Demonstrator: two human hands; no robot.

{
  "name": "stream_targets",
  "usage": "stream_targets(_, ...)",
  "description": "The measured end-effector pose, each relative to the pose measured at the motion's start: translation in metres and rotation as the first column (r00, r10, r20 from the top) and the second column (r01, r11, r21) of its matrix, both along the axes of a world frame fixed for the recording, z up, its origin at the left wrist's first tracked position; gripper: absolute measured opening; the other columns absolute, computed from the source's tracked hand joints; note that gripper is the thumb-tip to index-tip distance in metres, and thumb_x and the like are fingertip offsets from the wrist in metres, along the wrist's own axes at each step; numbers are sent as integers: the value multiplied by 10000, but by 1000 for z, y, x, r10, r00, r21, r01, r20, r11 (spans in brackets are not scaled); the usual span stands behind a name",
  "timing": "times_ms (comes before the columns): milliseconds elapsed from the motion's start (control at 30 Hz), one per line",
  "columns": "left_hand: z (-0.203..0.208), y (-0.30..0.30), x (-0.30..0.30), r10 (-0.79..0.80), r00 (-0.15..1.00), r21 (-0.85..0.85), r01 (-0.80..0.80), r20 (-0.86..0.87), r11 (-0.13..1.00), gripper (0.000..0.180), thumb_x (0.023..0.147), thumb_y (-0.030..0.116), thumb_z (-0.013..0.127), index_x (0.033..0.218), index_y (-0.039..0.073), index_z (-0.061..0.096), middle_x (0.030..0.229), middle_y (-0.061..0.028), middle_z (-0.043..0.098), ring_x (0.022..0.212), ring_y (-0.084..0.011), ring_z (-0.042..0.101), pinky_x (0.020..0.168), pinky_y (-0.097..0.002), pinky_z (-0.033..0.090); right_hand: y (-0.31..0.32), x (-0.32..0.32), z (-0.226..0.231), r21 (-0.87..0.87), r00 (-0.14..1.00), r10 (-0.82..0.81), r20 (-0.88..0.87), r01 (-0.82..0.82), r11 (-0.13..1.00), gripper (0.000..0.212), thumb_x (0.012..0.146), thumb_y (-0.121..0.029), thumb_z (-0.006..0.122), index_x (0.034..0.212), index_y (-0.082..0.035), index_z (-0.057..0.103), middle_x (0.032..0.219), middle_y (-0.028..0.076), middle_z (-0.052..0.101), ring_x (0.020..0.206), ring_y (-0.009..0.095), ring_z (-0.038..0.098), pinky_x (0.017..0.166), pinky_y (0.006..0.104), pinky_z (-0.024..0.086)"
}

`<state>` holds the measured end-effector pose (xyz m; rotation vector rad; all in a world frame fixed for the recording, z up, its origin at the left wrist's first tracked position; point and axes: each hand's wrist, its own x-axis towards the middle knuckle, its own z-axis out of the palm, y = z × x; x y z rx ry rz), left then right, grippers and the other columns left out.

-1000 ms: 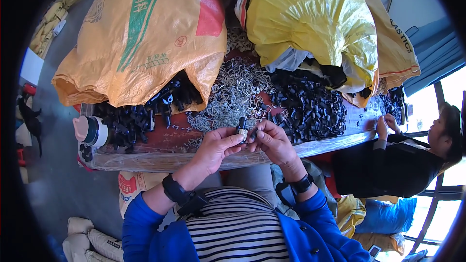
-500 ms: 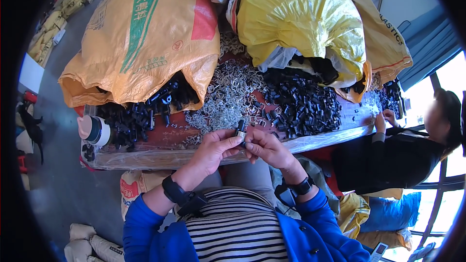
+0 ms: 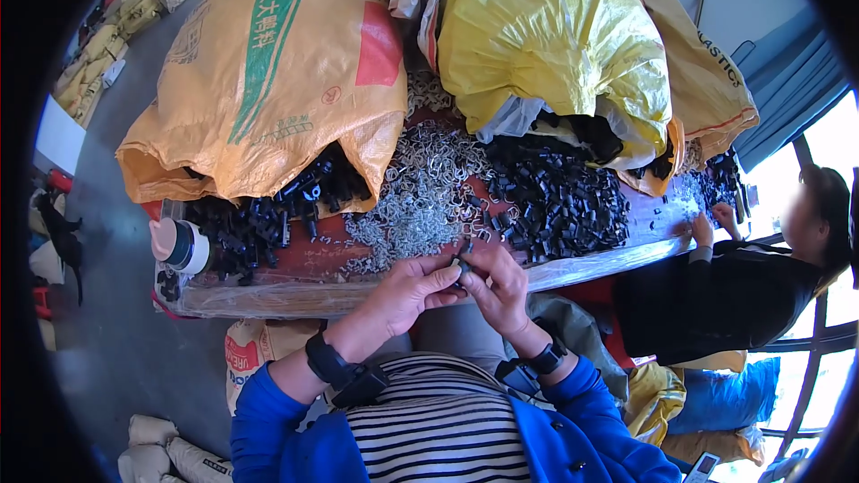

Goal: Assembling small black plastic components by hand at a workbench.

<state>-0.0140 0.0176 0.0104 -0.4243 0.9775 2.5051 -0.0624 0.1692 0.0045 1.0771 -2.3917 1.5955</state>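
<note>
Just past the table's front edge, my left hand (image 3: 413, 293) pinches a small black plastic part (image 3: 463, 268) between thumb and fingers. My right hand (image 3: 495, 284) closes on the same part from the other side, its thumb and fingertips covering much of it. A pale, shiny bit shows at the fingertips; whether it is a metal clip on the part I cannot tell. Beyond my hands lies a heap of small silver metal clips (image 3: 416, 206). To its right spreads a pile of short black plastic pieces (image 3: 568, 206), and to its left longer black plastic parts (image 3: 246, 237).
An orange woven sack (image 3: 192, 125) and a yellow sack (image 3: 546, 36) lie on the table, spilling black parts. A white jar (image 3: 183, 246) stands at the left corner. Plastic film wraps the table edge (image 3: 268, 297). At right, a co-worker (image 3: 716, 295) handles pieces.
The black part stood upright with a silver band showing; now it is tilted and mostly covered. My right hand has turned, its fingers now over the part's top. Both hands are slightly lower.
</note>
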Motion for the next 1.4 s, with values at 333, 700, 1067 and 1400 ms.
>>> stream_targets(333,-17,-11,-31,-52,996,-112,44,-73,993,223,829,208,481,908,7,537,787,-59,572,673,-122,569,564,-212,478,10,-81,7,143,947,-110,-302,159,977,138,675,-45,604,807,-28,568,690,76,540,593,186,513,516,264,419)
stream_targets(700,-16,-31,-41,123,981,-213,-155,-153,965,203,818,195,497,901,10,515,797,-77,569,635,-118,556,549,-207,467,17,-317,-78,240,827,-185,-530,356,903,352,766,-194,504,1098,-79,479,1124,118,479,1062,241,426,884,329,331)
stream_targets(1067,-13,-31,-24,261,962,-111,-269,-79,957,205,807,138,510,959,4,482,846,-119,574,692,-172,579,572,-221,486,15,-241,-32,89,912,-314,-263,346,934,345,765,-193,528,1061,-20,488,1052,112,526,981,226,480,849,309,345)
stream_targets(1400,2,-9,-14,198,974,-152,-213,-106,965,230,803,127,516,994,1,499,804,-68,570,636,-112,549,555,-200,472,68,-89,18,152,959,82,272,-127,980,417,692,-317,639,882,29,504,664,48,477,627,103,448,581,253,401)
